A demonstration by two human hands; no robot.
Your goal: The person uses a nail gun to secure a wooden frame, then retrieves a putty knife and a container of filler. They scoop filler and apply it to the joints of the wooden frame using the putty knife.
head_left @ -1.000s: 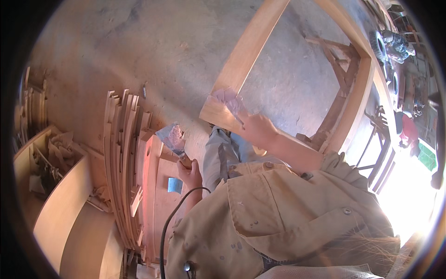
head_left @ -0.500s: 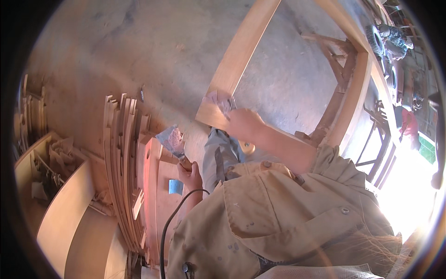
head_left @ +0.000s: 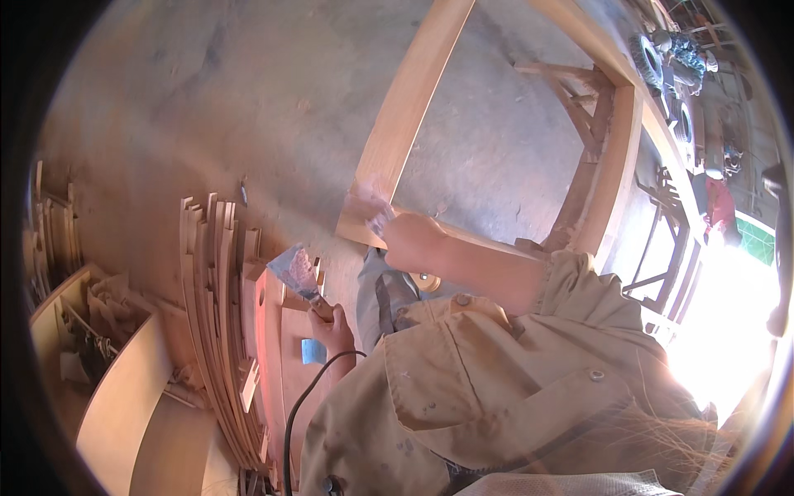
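My left hand (head_left: 333, 328) is closed around the handle of a putty knife (head_left: 293, 269). Its wide blade points away from me and carries a lump of pinkish putty. My right hand (head_left: 415, 241) grips a second putty knife (head_left: 379, 217), smeared by motion, with its blade against the near left corner of a pale wooden frame (head_left: 411, 116). That tool's handle is mostly hidden in my fist. The frame's near rail runs behind my right forearm.
Stacked wooden strips (head_left: 217, 306) stand at left, beside a reddish board (head_left: 276, 347) with a blue patch (head_left: 313, 351). Farther left is an open wooden box (head_left: 124, 405) holding cloth. A dark cable (head_left: 299, 397) crosses my left arm. Two people and tyres (head_left: 649, 62) are at far right.
The whole view has shifted a little, so the frame and both hands sit lower and more to the left. Both hands keep hold of their putty knives, the right one still at the corner.
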